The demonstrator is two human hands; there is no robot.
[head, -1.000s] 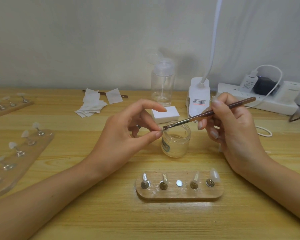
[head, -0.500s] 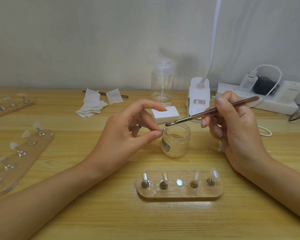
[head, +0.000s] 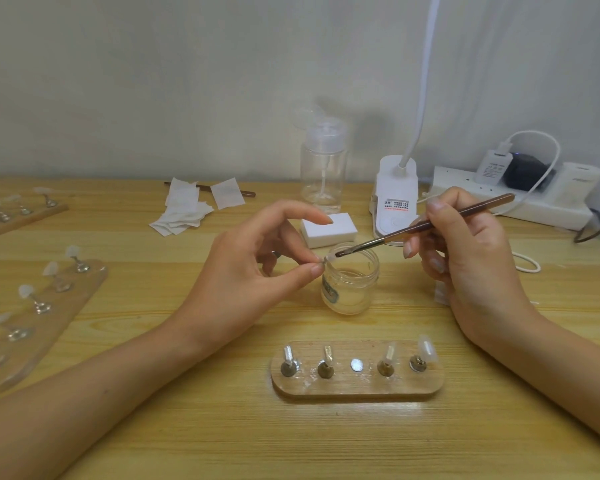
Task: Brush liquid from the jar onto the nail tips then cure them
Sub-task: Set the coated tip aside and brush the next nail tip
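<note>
Above the open jar [head: 350, 282] at the middle of the tabletop [head: 326, 441], a person's left hand [head: 253, 268], palm turned inward and index finger arched high, pinches a small clear nail tip [head: 330, 260] between thumb and another finger. The right hand [head: 465, 251] grips a brush [head: 426, 226] pen-style, its bristles apparently touching the tip. A wooden holder [head: 357, 389] sits toward the near edge.

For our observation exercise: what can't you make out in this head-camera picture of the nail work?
Head view throughout:
nail tip: tiny, mostly covered by left hand and the brush; coating unreadable;
jar liquid level: clear on clear; label blurred;
lamp head: cut off by top edge;
left holder board: cut by left edge.
</note>
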